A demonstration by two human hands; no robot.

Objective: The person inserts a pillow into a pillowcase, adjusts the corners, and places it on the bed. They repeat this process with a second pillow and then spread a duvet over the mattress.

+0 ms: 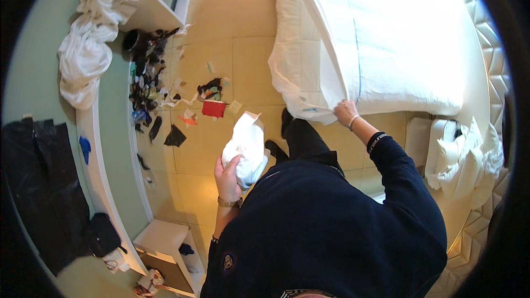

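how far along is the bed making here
Early on. Done: a white sheet lies over the mattress. In hand: the right hand grips its corner; the left hand holds bunched white cloth. Left: linen heaps beside the bed, litter across the floor.

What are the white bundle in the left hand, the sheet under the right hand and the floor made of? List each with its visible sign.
White bundle in the left hand: probably thin cotton-like cloth, matte, crumpled in soft folds.
Sheet gripped by the right hand: woven fabric, matte white, draping, with a stitched blue line.
Floor: likely glazed tile, beige, with grout lines and a slight sheen.
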